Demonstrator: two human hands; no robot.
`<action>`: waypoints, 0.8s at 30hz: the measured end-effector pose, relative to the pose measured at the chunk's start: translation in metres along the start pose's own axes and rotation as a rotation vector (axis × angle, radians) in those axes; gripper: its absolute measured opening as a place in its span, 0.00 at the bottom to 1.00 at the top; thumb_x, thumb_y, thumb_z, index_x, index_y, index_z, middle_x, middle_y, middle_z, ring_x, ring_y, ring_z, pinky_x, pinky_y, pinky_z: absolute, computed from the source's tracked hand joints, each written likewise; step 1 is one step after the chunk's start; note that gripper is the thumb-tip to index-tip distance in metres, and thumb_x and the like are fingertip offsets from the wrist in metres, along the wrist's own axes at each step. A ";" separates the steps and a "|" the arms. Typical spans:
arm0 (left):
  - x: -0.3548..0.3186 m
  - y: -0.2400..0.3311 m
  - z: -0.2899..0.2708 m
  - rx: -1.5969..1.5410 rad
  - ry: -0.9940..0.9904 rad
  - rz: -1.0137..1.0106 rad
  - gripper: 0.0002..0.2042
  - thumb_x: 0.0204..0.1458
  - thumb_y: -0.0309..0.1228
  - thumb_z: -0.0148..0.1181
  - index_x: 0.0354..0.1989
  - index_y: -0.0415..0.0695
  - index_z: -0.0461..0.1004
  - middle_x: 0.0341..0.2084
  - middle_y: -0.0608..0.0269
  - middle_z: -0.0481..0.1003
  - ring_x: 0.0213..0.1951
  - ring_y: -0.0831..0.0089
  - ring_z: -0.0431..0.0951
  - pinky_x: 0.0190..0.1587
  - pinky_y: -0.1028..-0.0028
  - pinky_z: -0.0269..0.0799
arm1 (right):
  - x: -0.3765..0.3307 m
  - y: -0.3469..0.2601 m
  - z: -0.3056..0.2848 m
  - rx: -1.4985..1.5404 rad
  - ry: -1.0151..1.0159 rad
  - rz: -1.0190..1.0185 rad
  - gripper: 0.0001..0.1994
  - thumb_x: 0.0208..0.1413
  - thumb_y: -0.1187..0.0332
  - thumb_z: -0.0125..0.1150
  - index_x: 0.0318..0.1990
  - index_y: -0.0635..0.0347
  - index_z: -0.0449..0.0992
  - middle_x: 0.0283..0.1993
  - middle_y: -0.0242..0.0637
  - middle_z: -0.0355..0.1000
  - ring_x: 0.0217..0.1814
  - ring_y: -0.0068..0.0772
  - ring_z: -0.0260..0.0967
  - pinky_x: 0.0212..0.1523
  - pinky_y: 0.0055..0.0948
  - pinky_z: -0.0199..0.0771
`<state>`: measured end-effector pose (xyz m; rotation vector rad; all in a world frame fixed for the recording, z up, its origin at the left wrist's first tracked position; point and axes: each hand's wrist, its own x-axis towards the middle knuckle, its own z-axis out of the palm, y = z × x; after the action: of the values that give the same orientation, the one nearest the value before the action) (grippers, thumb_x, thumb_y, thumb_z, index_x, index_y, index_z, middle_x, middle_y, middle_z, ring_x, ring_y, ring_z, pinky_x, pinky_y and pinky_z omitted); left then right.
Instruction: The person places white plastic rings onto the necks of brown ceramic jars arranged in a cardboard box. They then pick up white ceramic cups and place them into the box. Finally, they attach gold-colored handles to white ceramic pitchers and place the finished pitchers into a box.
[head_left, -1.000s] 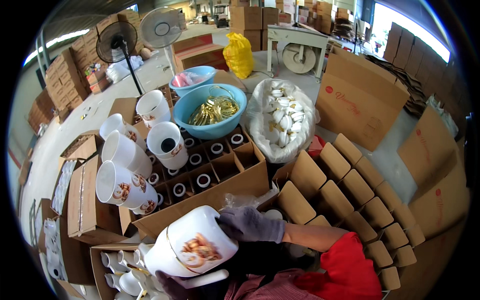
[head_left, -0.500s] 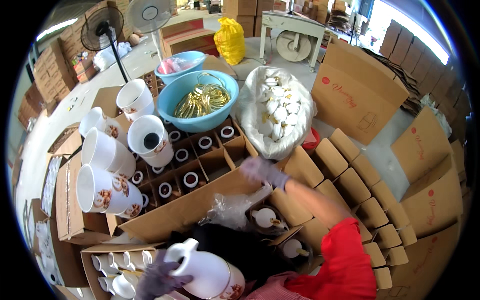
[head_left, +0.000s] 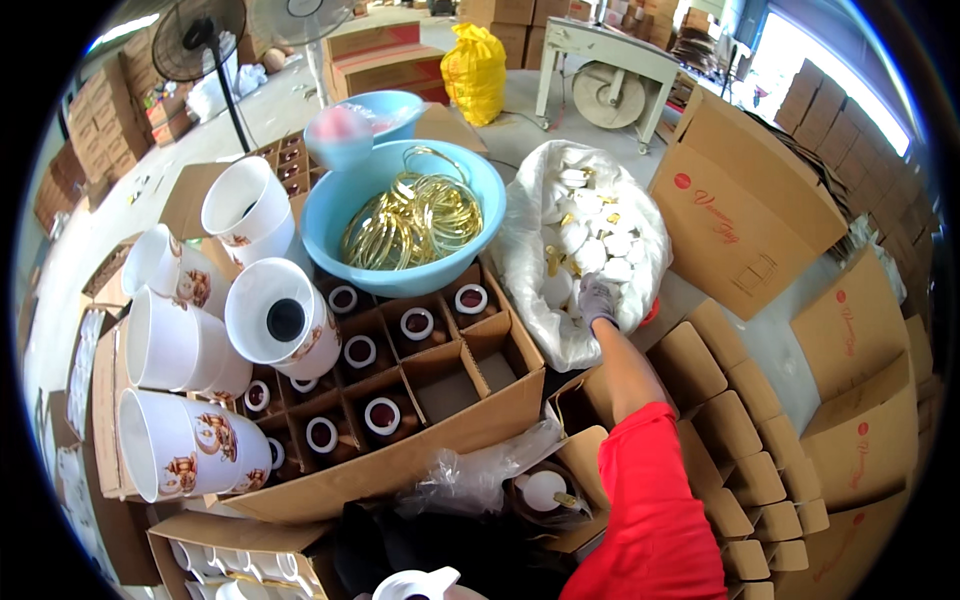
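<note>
My right hand, in a grey glove, reaches into a white plastic-lined sack full of white lids with gold parts. Its fingers are bunched down among the lids, and whatever they hold is hidden. At the bottom edge the top of a white pitcher shows, with its spout or handle pointing right. My left hand is out of the picture. Left of the sack stands a blue basin heaped with gold rings.
A divided carton holds dark-mouthed, white-rimmed vessels. Stacked white printed containers stand on its left side. Near me are a wrapped item with a white top and a box of white handled pieces. Open cardboard dividers spread at the right.
My right hand has moved from above the divided carton to the right, into the sack of lids. The pitcher has dropped toward the lower edge, and my left hand has left the picture.
</note>
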<state>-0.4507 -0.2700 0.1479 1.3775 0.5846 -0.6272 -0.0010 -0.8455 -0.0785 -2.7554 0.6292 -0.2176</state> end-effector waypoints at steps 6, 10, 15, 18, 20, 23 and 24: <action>-0.008 0.004 0.016 0.010 0.097 0.009 0.27 0.45 0.33 0.70 0.55 0.38 0.71 0.48 0.57 0.75 0.45 0.70 0.75 0.48 0.73 0.71 | -0.064 -0.029 -0.075 0.385 0.383 -0.300 0.09 0.59 0.73 0.52 0.45 0.63 0.73 0.32 0.46 0.74 0.29 0.42 0.73 0.34 0.41 0.73; -0.017 0.000 0.029 0.025 0.132 0.009 0.19 0.48 0.30 0.67 0.50 0.39 0.79 0.42 0.59 0.79 0.38 0.74 0.79 0.41 0.77 0.76 | -0.208 -0.092 -0.177 1.305 -0.343 -0.116 0.19 0.61 0.72 0.51 0.60 0.61 0.69 0.38 0.32 0.73 0.38 0.26 0.73 0.37 0.30 0.76; -0.015 -0.010 0.044 0.156 -0.006 0.201 0.21 0.52 0.27 0.62 0.55 0.37 0.75 0.40 0.64 0.81 0.38 0.81 0.79 0.43 0.79 0.75 | -0.392 -0.130 -0.213 1.570 -1.149 0.152 0.20 0.67 0.66 0.52 0.64 0.62 0.66 0.51 0.35 0.74 0.48 0.26 0.74 0.43 0.28 0.78; -0.031 -0.030 0.037 0.235 -0.022 0.376 0.21 0.51 0.26 0.62 0.56 0.38 0.75 0.45 0.59 0.81 0.47 0.76 0.79 0.52 0.74 0.74 | -0.434 -0.131 -0.222 1.310 -1.323 -0.039 0.20 0.67 0.65 0.54 0.63 0.57 0.68 0.49 0.30 0.74 0.45 0.23 0.72 0.41 0.25 0.75; -0.039 -0.046 0.037 0.198 -0.040 0.468 0.21 0.51 0.25 0.62 0.56 0.39 0.75 0.45 0.59 0.81 0.47 0.76 0.80 0.52 0.73 0.74 | -0.437 -0.141 -0.246 0.936 -1.335 -0.234 0.19 0.65 0.66 0.56 0.62 0.56 0.71 0.47 0.32 0.74 0.44 0.24 0.72 0.41 0.25 0.74; -0.045 -0.059 0.034 0.116 -0.092 0.529 0.21 0.50 0.23 0.63 0.56 0.40 0.75 0.46 0.58 0.81 0.48 0.75 0.80 0.53 0.73 0.74 | -0.429 -0.144 -0.267 0.386 -0.903 -1.015 0.20 0.58 0.68 0.59 0.59 0.55 0.74 0.50 0.43 0.71 0.45 0.33 0.72 0.45 0.32 0.72; -0.045 -0.061 0.035 0.156 -0.087 0.571 0.22 0.50 0.23 0.63 0.56 0.40 0.75 0.47 0.58 0.81 0.48 0.75 0.80 0.53 0.73 0.74 | -0.428 -0.145 -0.273 0.305 -0.770 -1.158 0.20 0.57 0.69 0.60 0.59 0.54 0.75 0.51 0.46 0.70 0.47 0.36 0.72 0.46 0.34 0.72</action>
<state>-0.5251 -0.3070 0.1402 1.5651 0.0569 -0.2691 -0.3834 -0.6025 0.1925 -2.2683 -1.0924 0.4541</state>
